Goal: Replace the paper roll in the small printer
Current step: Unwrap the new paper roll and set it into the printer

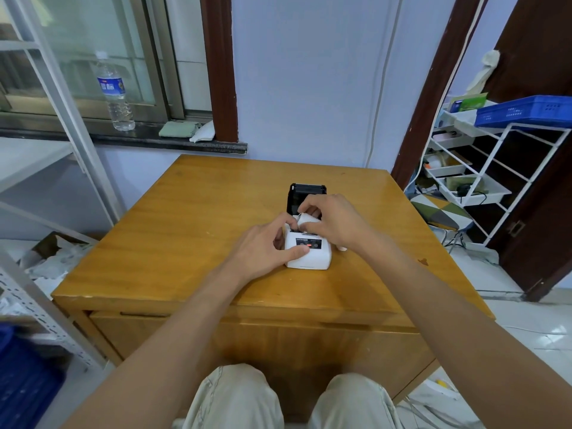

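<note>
Right hand [332, 219] pinches the white paper roll [306, 218] over the boxy, open-lidded printer [309, 252]; left hand [267, 247] grips its smooth casing.

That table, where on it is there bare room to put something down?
Most of the table is bare: the whole left part up to the printer, the far strip behind its open lid, and the near edge under the forearms. The right side is also bare but for a small white thing beside the printer. It is crowded only around the printer, where both hands work.
</note>
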